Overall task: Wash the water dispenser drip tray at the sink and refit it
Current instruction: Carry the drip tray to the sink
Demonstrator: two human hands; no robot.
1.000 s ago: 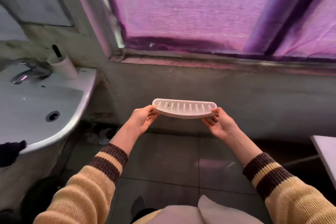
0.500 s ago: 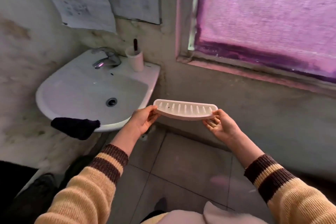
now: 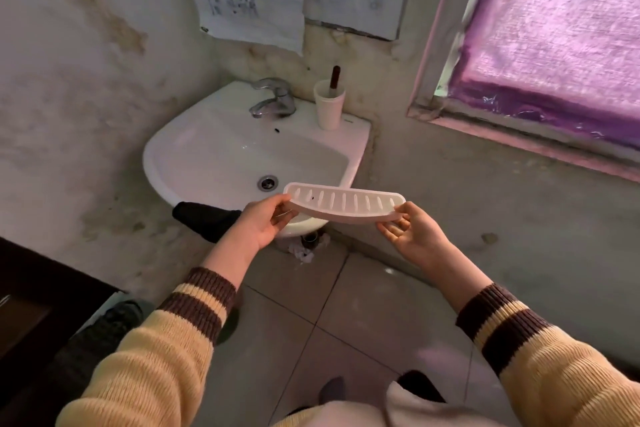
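Tray: white curved slotted plastic drip tray (image 3: 344,204), in the air by the white round sink (image 3: 207,149).
Hands: left hand (image 3: 263,222) and right hand (image 3: 412,236) each hold one end.
Left to do: washing, I think, then refitting.

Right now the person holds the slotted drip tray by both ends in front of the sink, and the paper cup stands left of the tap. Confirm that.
One detail is wrong. The head view shows the paper cup standing to the right of the tap, not the left. The rest holds: the left hand and right hand hold the drip tray by its two ends in front of the sink.
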